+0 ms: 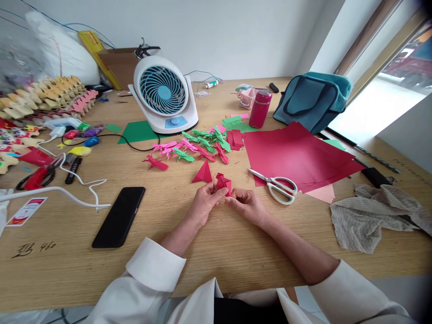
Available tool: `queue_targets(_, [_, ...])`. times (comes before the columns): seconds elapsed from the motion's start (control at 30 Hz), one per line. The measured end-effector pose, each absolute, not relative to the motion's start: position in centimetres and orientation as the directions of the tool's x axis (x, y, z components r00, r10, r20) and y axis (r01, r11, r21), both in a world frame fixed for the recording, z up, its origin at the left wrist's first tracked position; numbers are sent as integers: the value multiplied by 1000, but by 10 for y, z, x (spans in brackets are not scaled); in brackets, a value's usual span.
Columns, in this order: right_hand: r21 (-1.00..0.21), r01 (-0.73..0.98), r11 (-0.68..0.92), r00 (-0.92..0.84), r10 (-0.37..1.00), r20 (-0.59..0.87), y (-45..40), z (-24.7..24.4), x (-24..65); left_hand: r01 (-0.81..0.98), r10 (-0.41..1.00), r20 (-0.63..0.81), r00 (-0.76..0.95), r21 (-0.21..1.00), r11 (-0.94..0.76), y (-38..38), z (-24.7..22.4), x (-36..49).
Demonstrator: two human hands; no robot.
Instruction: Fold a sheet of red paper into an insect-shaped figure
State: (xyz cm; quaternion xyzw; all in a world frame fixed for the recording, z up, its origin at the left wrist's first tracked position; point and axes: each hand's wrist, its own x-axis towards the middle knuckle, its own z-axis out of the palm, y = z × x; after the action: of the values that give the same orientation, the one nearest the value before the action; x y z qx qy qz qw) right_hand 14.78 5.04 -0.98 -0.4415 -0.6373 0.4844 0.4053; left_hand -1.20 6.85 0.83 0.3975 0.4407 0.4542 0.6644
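Observation:
A small piece of folded red paper (223, 183) is held up between my two hands above the table. My left hand (206, 201) pinches its left side between thumb and fingers. At its lower right edge, the thumb and curled fingers of my right hand (248, 204) grip it. Just behind my left fingers stands a red folded paper triangle (203, 173). Beyond that lies a pile of small folded paper figures in green (205, 138), pink (168, 147) and red (155, 162). White-handled scissors (281, 186) rest to the right of my right hand.
Large red paper sheets (300, 153) cover the right side, near a red flask (260, 109) and a blue bag (310, 101). A white fan (165, 92) stands behind the figures. To the left lie a black phone (119, 217) and a white cable (54, 192). A crumpled cloth (374, 213) lies right.

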Motion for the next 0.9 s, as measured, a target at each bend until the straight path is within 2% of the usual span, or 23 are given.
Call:
queue_targets(0.17, [-957, 232, 171, -286, 953, 101, 49, -7, 147, -323, 969, -193, 155, 917, 234, 71, 6, -13])
queue_targets(0.37, [-923, 311, 228, -313, 941, 127, 46, -3, 146, -315, 965, -190, 182, 918, 240, 71, 2, -15])
queue_targets(0.57, [-954, 257, 153, -298, 952, 72, 46, 0, 149, -271, 972, -164, 171, 940, 206, 72, 0, -17])
queue_targets(0.9, [-996, 62, 61, -182, 982, 48, 57, -7, 154, -39, 981, -53, 186, 997, 61, 70, -3, -14])
